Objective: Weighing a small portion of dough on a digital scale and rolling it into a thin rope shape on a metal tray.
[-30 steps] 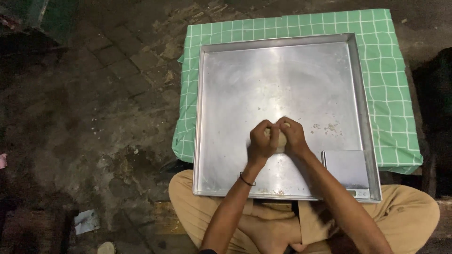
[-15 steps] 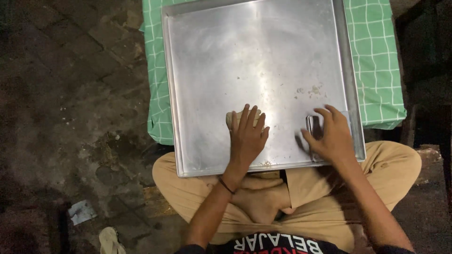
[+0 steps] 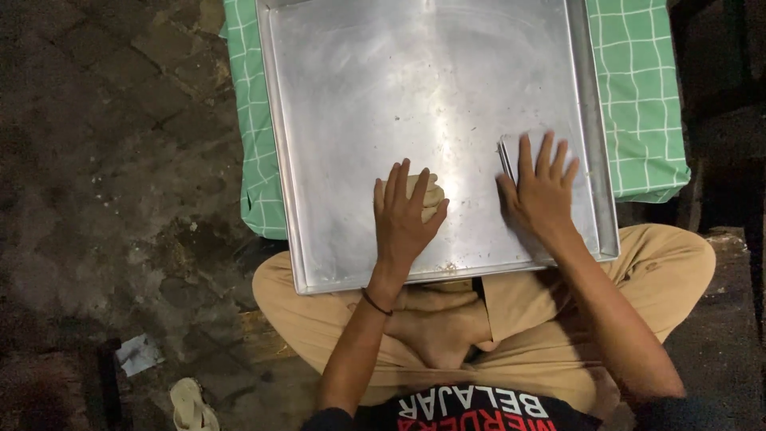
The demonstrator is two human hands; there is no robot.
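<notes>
Both hands slid up tray, L hand flat on dough, R hand splayed on metal scraper, neither grip closed

A low bench covered with a green checked cloth carries a large square metal tray. The tray overhangs the cloth's near edge. On the tray lie a dough lump and a flat metal scraper.

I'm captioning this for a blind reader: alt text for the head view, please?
A seated person's left hand presses a dough ball on a metal tray, the right hand flat on a metal scraper; green checked cloth underneath.
</notes>
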